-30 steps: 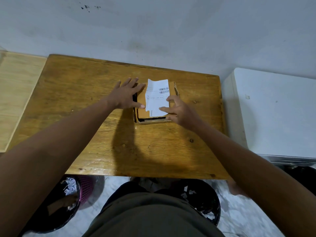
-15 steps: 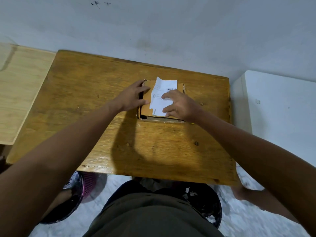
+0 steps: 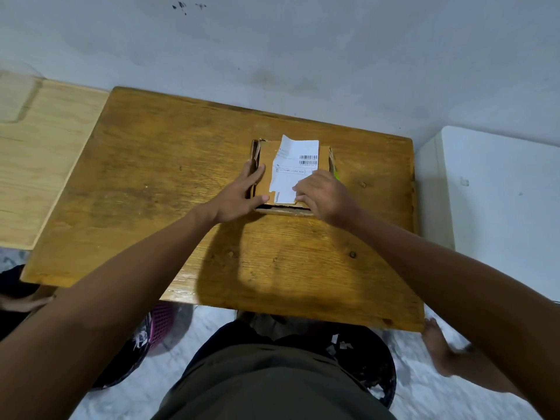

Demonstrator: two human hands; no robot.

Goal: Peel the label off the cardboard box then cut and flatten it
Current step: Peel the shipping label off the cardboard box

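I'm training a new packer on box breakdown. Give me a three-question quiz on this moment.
1. True or false: the label is fully off the cardboard box.
2. Which hand steadies the box's side: A) left hand B) right hand?
3. What does the box rest on?

Key: 1. False, it lies on the box top. 2. A. 3. The wooden table.

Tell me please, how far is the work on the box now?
Early stage. Done: nothing finished; the white label still lies on top of the cardboard box. In hand: the left hand steadies the box's left side while the right hand works at the label's near edge. Left: peeling it off, cutting, flattening; the box still stands unflattened on the table.
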